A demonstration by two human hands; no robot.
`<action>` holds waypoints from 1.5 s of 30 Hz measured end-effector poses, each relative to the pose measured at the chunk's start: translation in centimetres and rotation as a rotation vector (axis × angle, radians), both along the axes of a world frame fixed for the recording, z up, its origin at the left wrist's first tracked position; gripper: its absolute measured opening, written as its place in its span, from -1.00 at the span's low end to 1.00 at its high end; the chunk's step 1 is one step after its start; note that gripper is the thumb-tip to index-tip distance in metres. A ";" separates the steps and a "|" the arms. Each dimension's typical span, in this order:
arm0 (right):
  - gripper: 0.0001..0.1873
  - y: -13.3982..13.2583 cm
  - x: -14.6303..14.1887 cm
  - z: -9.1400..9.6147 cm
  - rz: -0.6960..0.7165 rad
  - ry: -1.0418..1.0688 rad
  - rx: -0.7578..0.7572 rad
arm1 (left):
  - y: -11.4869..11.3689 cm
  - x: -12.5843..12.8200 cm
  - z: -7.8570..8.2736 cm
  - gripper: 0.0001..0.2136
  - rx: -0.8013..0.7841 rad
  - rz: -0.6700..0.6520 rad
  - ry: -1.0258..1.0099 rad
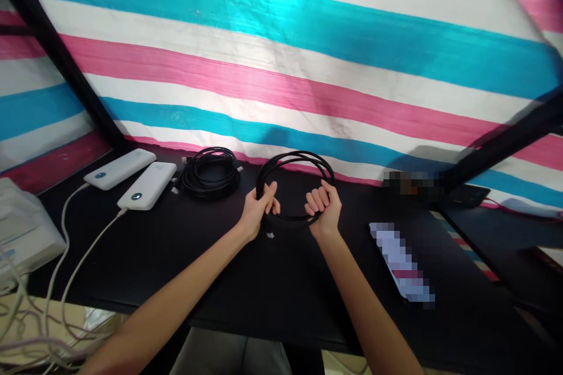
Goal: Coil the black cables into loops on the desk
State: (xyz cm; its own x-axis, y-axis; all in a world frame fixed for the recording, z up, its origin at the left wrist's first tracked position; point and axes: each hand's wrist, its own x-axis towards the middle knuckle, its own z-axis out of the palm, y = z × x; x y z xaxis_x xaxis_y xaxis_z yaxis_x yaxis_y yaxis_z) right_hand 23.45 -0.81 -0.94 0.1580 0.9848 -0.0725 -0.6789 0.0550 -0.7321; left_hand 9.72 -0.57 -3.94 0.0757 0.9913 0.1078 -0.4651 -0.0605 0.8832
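pink-and-blue striped tarp [281, 70] behind black desk [299, 281]

Head-worn view looks forward and down; close over the black table [206, 263], facing a striped tarp [281, 64].

The left forearm [176, 299] and the right forearm [367, 304] are slim and bare, tapering evenly to narrow wrists; the left hand [257, 211] and the right hand [324, 206] are small and slender-fingered, with short nails — no fabric on either arm; at the bottom edge of the view, a patch of pale grey cloth [229, 354] shows at the lap — too cut off to tell which garment it belongs to.
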 end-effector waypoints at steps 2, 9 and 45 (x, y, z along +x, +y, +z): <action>-0.44 -0.2 -0.3 -0.2 -0.015 0.002 0.025 | -0.2 0.3 -0.1 -0.49 0.004 -0.007 0.010; -0.63 0.3 -1.2 -1.8 0.001 -0.372 0.050 | 1.2 -2.1 0.8 -0.56 -0.045 -0.068 -0.018; -0.67 2.5 2.3 -4.7 0.072 -1.050 0.282 | 1.4 -3.4 0.4 -0.66 -0.008 -0.268 0.619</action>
